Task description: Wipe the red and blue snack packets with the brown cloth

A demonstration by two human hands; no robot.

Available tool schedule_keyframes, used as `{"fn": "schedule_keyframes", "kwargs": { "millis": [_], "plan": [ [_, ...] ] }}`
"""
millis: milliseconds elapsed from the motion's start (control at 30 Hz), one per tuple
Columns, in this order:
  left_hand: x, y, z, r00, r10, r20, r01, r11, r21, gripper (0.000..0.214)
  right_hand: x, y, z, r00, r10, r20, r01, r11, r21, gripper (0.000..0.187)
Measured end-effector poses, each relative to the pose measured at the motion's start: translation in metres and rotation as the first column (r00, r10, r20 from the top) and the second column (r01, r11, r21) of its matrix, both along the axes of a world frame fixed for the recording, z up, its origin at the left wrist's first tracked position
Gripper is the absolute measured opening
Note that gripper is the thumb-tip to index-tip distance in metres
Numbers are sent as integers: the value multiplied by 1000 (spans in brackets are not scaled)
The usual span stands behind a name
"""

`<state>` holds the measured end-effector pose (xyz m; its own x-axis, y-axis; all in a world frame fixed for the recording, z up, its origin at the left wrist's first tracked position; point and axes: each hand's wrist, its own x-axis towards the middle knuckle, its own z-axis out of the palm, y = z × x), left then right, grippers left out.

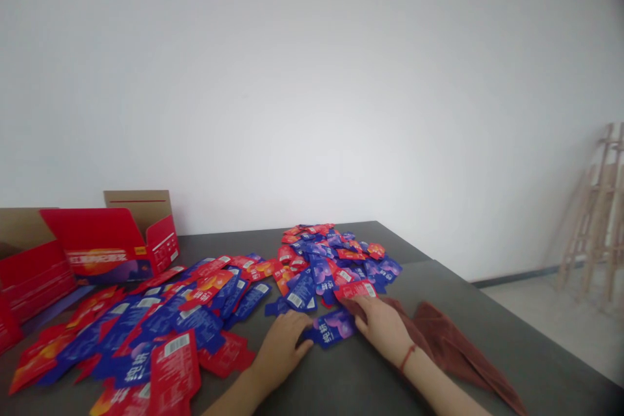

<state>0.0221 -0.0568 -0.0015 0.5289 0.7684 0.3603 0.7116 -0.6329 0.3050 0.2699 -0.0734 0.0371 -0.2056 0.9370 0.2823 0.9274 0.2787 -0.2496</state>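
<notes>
A flat blue packet (333, 328) with purple print and white lettering lies on the dark table between my two hands. My left hand (283, 346) has its fingers curled at the packet's left end, thumb and fingertips pressed against it. Over the right end is my right hand (383, 326), fingers bent on a brown cloth (441, 338). The cloth trails from under this palm toward the lower right, and a bit of it shows left of the fingers. Just beyond my right fingertips lies a red packet (355, 290) with a barcode.
A pile of red and blue packets (319, 266) covers the table ahead. A wider spread (160, 312) lies to the left. Behind it stand an open red carton (104, 240) and another open box (36, 279). Wooden racks (599, 221) lean near the wall at right.
</notes>
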Motion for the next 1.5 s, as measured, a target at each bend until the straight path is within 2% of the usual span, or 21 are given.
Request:
{"fn": "schedule_keyframes", "kwargs": {
  "millis": [167, 267, 333, 433, 533, 633, 700, 767, 900, 1100, 1267, 1367, 1500],
  "plan": [
    [3, 6, -5, 998, 66, -14, -66, 998, 1, 23, -40, 1, -6, 975, 111, 192, -107, 994, -34, 29],
    [5, 8, -8, 996, 78, -39, -78, 997, 4, 30, -58, -1, -9, 955, 215, 203, -204, 976, -75, 33],
    [5, 8, -8, 996, 76, -57, -75, 997, 7, 33, -59, -5, -9, 941, 279, 191, -265, 959, -99, 37],
    [5, 6, -5, 994, 62, -94, -62, 998, 1, 32, -47, -14, -8, 929, 332, 162, -315, 941, -122, 38],
    [4, 5, -1, 993, 42, -112, -43, 999, -5, 34, -22, -19, -11, 958, 255, 128, -242, 964, -108, 43],
    [4, 6, 0, 992, 20, -127, -22, 1000, -16, 36, 0, -17, -14, 989, 69, 129, -59, 995, -79, 48],
    [4, 7, 0, 991, 7, -134, -10, 1000, -19, 38, 6, -13, -16, 989, -14, 145, 27, 996, -83, 47],
    [5, 8, 0, 991, 0, -137, -2, 1000, -16, 38, 5, -10, -17, 983, -33, 178, 50, 994, -92, 42],
    [7, 8, 1, 986, -3, -165, 2, 1000, -6, 40, -5, -9, -19, 974, -18, 228, 36, 996, -76, 39],
    [9, 4, 2, 989, 0, -146, -5, 1000, -30, 48, -6, -5, -9, 993, 6, 115, -6, 1000, -2, 37],
    [7, 6, -4, 994, 1, -108, -5, 999, -34, 53, -35, 3, -12, 980, 122, 159, -123, 992, -3, 21],
    [6, 9, -7, 994, 7, -105, -11, 999, -41, 60, -54, 3, -17, 965, 204, 163, -206, 978, -3, 19],
    [6, 10, -8, 994, 0, -106, -5, 999, -46, 63, -53, -3, -16, 940, 308, 147, -309, 951, -18, 22]
  ]
}}
